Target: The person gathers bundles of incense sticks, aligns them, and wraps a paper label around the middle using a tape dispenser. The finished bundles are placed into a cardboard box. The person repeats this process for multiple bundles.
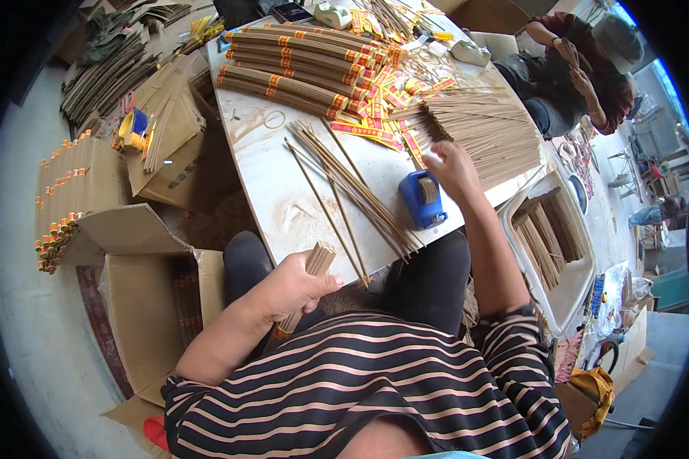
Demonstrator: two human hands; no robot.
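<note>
My left hand (298, 287) is wrapped round a bundle of incense sticks (321, 258), its upper end standing above the fist near the table's front edge. My right hand (455, 170) hovers over the right side of the table, fingers bent and partly apart, with nothing visible in it. Just below it stands a blue tape dispenser (422, 199) with a roll of tape. Beyond the hand lies a large pile of loose incense sticks (490, 134). Several loose sticks (352, 191) lie slantwise between my hands, some reaching past the table edge.
Labelled incense bundles (283, 69) are stacked on the white table (245, 153), beside scattered red-and-yellow paper labels (379, 111). An open carton (142, 306) stands at my left, a white tub of sticks (547, 252) at my right. A person in a hat (597, 69) sits across.
</note>
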